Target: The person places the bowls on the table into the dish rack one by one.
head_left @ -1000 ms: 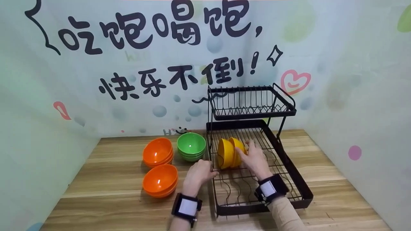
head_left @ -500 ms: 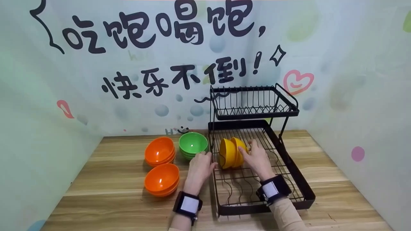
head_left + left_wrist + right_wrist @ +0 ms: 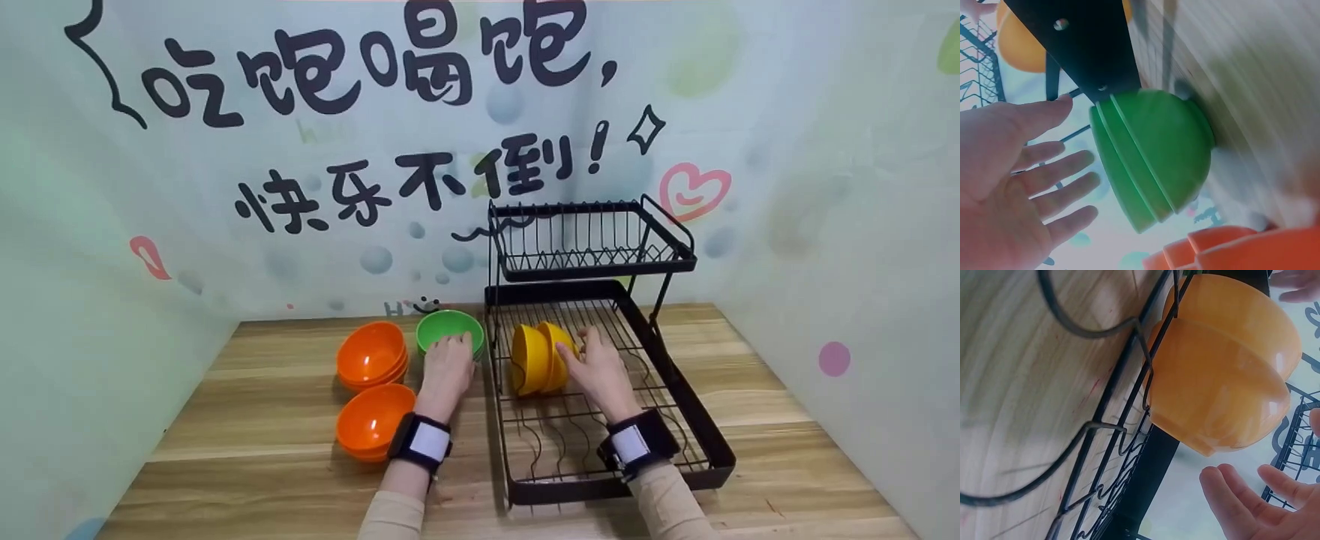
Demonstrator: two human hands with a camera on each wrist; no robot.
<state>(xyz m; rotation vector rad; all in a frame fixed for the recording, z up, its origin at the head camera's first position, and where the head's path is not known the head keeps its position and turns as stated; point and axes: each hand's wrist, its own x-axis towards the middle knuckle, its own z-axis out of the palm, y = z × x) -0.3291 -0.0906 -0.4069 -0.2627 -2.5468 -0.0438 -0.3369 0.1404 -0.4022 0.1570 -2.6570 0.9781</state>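
Note:
My left hand (image 3: 448,371) reaches over the near side of a stack of three green bowls (image 3: 450,324). In the left wrist view its fingers are extended, with a gap between the fingertips and the rims of the green bowls (image 3: 1154,160). Two yellow bowls (image 3: 531,360) stand on edge, side by side, in the lower tier of a black dish rack (image 3: 622,491). My right hand (image 3: 598,371) is just right of them, fingers spread and loosely bent. The right wrist view has its fingertips (image 3: 1213,481) apart from the nearer yellow bowl (image 3: 1207,382).
Left of the green stack are a stack of orange bowls (image 3: 371,356) and, in front of it, a second orange stack (image 3: 375,424). The rack's upper tier (image 3: 600,270) overhangs the back of its lower tray. A printed wall sheet (image 3: 360,277) rises behind the wooden table (image 3: 247,450).
My left hand has moved from the rack's left edge, leftward and away from me, to the green bowls. The right hand stays beside the yellow bowls, which have not moved.

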